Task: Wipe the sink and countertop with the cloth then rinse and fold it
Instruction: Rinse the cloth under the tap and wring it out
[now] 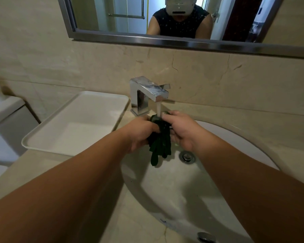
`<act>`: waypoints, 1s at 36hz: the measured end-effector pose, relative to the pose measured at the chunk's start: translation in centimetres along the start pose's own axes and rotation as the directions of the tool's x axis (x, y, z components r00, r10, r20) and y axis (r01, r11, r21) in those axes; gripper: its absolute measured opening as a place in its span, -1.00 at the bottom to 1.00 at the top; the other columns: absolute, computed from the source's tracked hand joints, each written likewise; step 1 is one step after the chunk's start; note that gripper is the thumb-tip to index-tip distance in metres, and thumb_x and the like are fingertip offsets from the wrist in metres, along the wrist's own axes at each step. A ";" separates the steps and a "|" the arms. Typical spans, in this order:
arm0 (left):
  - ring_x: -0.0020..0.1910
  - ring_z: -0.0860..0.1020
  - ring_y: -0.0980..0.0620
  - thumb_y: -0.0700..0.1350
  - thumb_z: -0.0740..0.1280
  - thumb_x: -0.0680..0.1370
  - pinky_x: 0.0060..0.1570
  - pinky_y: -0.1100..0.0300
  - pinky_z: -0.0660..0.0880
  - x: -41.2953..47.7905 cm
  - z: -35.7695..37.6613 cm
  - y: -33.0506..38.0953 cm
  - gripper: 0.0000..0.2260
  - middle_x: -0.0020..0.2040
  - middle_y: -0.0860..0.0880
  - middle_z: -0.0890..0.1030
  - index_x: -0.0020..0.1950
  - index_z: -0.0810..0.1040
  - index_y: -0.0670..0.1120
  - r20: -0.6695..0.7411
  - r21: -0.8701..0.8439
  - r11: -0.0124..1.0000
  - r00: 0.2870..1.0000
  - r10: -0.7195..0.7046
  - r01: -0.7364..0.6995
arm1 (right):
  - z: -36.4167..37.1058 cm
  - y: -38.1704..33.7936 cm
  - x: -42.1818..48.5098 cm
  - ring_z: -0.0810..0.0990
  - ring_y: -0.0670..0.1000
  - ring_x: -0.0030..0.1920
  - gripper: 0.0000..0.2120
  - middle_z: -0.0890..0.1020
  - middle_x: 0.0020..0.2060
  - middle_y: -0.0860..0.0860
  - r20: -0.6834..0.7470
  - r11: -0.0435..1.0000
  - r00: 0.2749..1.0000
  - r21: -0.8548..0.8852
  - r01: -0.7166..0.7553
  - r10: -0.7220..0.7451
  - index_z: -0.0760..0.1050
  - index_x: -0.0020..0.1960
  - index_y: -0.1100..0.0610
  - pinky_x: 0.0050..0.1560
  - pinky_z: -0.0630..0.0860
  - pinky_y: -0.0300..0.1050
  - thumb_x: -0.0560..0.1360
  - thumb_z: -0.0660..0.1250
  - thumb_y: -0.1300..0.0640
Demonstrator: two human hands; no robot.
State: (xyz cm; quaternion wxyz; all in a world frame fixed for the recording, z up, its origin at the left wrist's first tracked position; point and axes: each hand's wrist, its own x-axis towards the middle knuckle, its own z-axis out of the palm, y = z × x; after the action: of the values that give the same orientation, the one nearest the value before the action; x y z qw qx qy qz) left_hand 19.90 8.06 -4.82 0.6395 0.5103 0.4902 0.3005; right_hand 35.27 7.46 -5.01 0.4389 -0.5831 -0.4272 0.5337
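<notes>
A dark green cloth (161,144) is bunched up and hangs over the white oval sink (174,186), its wet tail dangling toward the drain (187,156). My left hand (140,132) grips the cloth from the left. My right hand (179,128) pinches its top from the right. Water runs from the square chrome faucet (150,93) onto the top of the cloth between my hands. The beige marble countertop (47,172) surrounds the basin.
A white rectangular tray (81,123) lies on the counter left of the faucet, overhanging the counter's left edge. A toilet tank (5,116) stands further left. A framed mirror (165,37) hangs above the backsplash. An overflow fitting (206,237) sits on the basin's near rim.
</notes>
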 end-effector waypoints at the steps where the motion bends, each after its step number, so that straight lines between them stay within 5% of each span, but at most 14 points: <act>1: 0.14 0.71 -0.24 -0.37 0.33 0.60 0.24 -0.17 0.62 0.1 -0.2 -0.1 -0.69 0.14 -0.28 0.72 0.34 0.54 -0.25 -0.006 -0.007 1.000 1.000 0.003 -0.003 | 0.0 -0.1 0.0 0.73 0.12 0.03 -0.85 0.74 0.02 0.11 -0.013 1.000 1.000 0.025 0.001 -0.001 0.58 0.16 0.04 0.12 0.67 0.12 0.63 0.35 0.03; 6: 0.06 0.75 -0.15 -0.14 0.51 0.55 0.19 -0.09 0.61 -0.3 -0.5 -0.3 -0.67 0.05 -0.15 0.77 0.29 0.61 -0.17 0.082 0.128 0.991 0.996 -0.038 0.027 | -0.4 -1.3 0.2 0.76 0.13 -0.02 -0.83 0.77 -0.04 0.13 -0.095 0.977 0.995 0.214 -0.006 0.027 0.60 0.14 0.12 -0.07 0.71 0.06 0.65 0.32 0.05; 9: 0.01 0.71 -0.03 -0.01 0.54 0.51 0.08 0.02 0.43 -0.8 -0.2 -0.8 -0.71 0.00 -0.02 0.79 0.21 0.65 -0.01 0.086 0.292 0.955 0.993 -0.087 0.058 | -0.2 -1.8 0.4 0.76 0.17 0.01 -0.76 0.77 -0.01 0.15 -0.085 0.955 0.996 0.296 -0.015 0.042 0.61 0.21 0.14 -0.03 0.72 0.13 0.62 0.34 0.05; 12: 0.08 0.71 -0.13 -0.10 0.51 0.54 0.19 -0.13 0.53 -0.3 0.0 -1.2 -0.68 0.06 -0.10 0.78 0.28 0.60 -0.02 0.086 0.202 0.974 0.989 -0.118 0.099 | 0.2 -2.1 0.6 0.74 0.20 0.06 -0.73 0.76 0.04 0.17 -0.067 0.953 0.997 0.302 -0.023 0.045 0.62 0.23 0.15 0.08 0.69 0.19 0.59 0.34 0.07; 17: -0.14 0.68 -0.17 -0.28 0.40 0.56 -0.01 -0.18 0.63 0.4 0.6 -1.3 -0.66 -0.01 -0.21 0.69 0.33 0.52 -0.13 0.106 0.055 0.995 0.991 -0.085 0.080 | 0.9 -1.5 0.9 0.73 0.17 0.06 -0.76 0.78 -0.05 0.13 -0.059 0.974 0.997 0.225 -0.026 0.041 0.71 0.06 0.16 0.12 0.66 0.08 0.49 0.41 0.05; 21: -0.23 0.56 -0.06 -0.28 0.46 0.50 -0.36 0.13 0.54 0.6 0.9 -1.1 -0.63 -0.02 -0.18 0.60 0.29 0.52 -0.14 0.093 0.100 0.982 0.982 -0.167 0.158 | 1.5 -0.9 0.8 0.73 0.20 0.00 -0.75 0.76 -0.05 0.17 0.020 0.967 0.996 0.238 -0.087 0.084 0.69 0.02 0.21 0.21 0.64 0.16 0.41 0.46 0.09; 26: -0.51 0.32 0.09 -0.18 0.43 0.50 -0.53 0.27 0.20 0.5 1.6 -1.4 -0.87 -0.31 -0.05 0.46 -0.03 0.49 -0.09 0.003 0.324 0.928 0.981 -0.194 0.182 | 2.0 -0.7 0.6 0.71 0.16 -0.13 -0.80 0.72 -0.14 0.17 0.072 0.969 0.997 0.245 -0.043 0.026 0.64 0.05 0.22 0.10 0.65 0.15 0.45 0.45 0.17; 33: -0.47 0.31 0.04 -0.06 0.32 0.54 -0.50 0.28 0.25 0.0 2.3 -1.3 -0.91 -0.30 -0.05 0.48 -0.11 0.49 -0.05 -0.020 0.479 0.872 0.994 -0.109 0.105 | 2.5 -0.7 0.4 0.61 0.03 -0.39 -0.93 0.65 -0.43 0.03 -0.042 0.975 0.998 0.214 0.054 -0.046 0.61 -0.12 0.12 -0.32 0.55 -0.14 0.52 0.46 0.15; 36: -0.50 0.28 0.04 -0.07 0.25 0.57 -0.50 0.30 0.24 -0.2 2.7 -1.1 -0.89 -0.34 -0.04 0.46 -0.13 0.45 -0.05 -0.010 0.533 0.840 0.994 -0.111 0.099 | 2.8 -0.6 0.5 0.60 0.03 -0.34 -0.87 0.65 -0.35 0.05 -0.067 0.983 0.996 0.172 0.064 -0.053 0.60 -0.09 0.12 -0.32 0.53 -0.18 0.55 0.47 0.07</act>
State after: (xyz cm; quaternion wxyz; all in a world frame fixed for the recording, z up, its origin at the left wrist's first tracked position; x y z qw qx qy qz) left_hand 22.20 6.58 -5.84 0.4935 0.6434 0.5745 0.1119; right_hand 32.50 8.30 -4.68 0.5168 -0.5460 -0.3821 0.5373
